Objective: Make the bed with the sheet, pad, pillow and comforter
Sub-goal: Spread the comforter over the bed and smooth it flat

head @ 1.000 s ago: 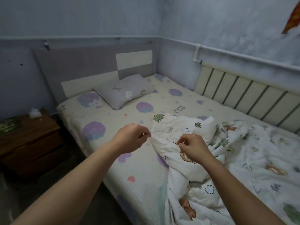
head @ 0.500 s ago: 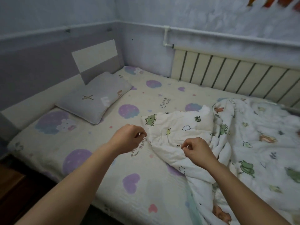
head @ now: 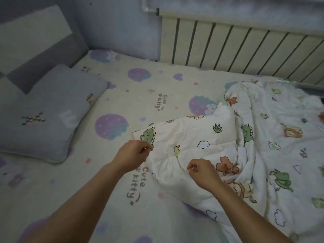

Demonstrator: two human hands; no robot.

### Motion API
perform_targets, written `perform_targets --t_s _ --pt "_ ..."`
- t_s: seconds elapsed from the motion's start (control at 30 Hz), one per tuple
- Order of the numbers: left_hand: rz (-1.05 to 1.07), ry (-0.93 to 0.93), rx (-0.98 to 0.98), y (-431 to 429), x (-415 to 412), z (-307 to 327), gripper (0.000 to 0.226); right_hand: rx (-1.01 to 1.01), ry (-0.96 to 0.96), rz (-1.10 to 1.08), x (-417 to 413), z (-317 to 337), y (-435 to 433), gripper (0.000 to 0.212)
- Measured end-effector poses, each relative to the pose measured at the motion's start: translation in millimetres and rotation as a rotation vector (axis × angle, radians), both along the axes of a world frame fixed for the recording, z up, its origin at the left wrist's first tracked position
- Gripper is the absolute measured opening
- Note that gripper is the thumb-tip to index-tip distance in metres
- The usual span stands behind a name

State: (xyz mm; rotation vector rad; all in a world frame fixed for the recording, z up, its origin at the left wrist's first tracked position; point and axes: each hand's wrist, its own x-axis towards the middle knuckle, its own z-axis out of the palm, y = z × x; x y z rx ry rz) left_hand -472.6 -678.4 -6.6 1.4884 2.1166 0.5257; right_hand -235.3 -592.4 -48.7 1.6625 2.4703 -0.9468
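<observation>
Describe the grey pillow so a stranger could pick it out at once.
From the cream ribbed radiator on the far wall, follow the purple-spotted cream bed cover left to the padded grey headboard. The soft rectangular grey pillow lies flat before it. Unlike the white dinosaur-print comforter, it is plain grey with a small brown checked cross.

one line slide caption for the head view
Left hand and right hand pinch the rumpled comforter on the printed sheet.

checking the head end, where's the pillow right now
In the head view the grey pillow lies at the left on the purple-spotted bedding, by the headboard, apart from the comforter at right.
</observation>
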Motion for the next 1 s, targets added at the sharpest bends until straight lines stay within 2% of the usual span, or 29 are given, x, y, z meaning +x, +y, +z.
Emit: perform_targets --t_s 0.17,0.3,0.43,0.53,0.57,0.63,0.7,0.73,0.83,0.93,1.0 --pt "-0.023 0.006 -0.039 73.1 -36.5 -67.6 0.021 0.008 -0.015 -0.076 -23.0 -45.3 77.0 0.018" --pt "-0.037 0.033 -0.011 137.9 -52.6 -113.2 0.023 0.181 -0.048 -0.098 -37.0 -74.7 146.3 0.03" --pt "-0.071 0.093 -0.009 197.8 -68.3 -162.8 0.034 0.371 -0.26 -0.028 -46.2 -96.3 213.3 0.068" --pt "-0.091 0.158 -0.073 228.7 -81.4 -203.5 0.05 0.421 -0.482 -0.04 -49.5 -119.9 256.8 0.096" --pt "-0.098 0.175 -0.104 234.7 -83.6 -213.9 0.056 0.422 -0.548 -0.041 -48.3 -128.4 267.0 0.095" --pt "-0.11 0.193 -0.157 242.7 -87.2 -233.8 0.067 0.422 -0.61 -0.013 -45.7 -144.6 276.7 0.067" --pt "-0.132 0.208 -0.192 244.2 -90.5 -248.9 0.073 0.489 -0.529 0.035 -41.8 -161.7 270.2 0.037" --pt "-0.152 0.215 -0.2 243.5 -90.8 -254.2 0.075 0.554 -0.456 0.056 -38.5 -168.7 260.8 0.03" --pt "-0.202 0.201 -0.209 237.1 -90.6 -262.4 0.087 0.749 -0.227 0.122 -27.4 -175.7 223.1 0.024" --pt "-0.227 0.177 -0.244 222.6 -81.9 -261.4 0.1 0.727 -0.134 0.18 -10.9 -176.7 184.6 0.019" --pt "-0.28 0.216 -0.311 207.1 -72.3 -258.5 0.099 0.692 -0.119 0.154 2.7 -176.5 161.2 0.016"
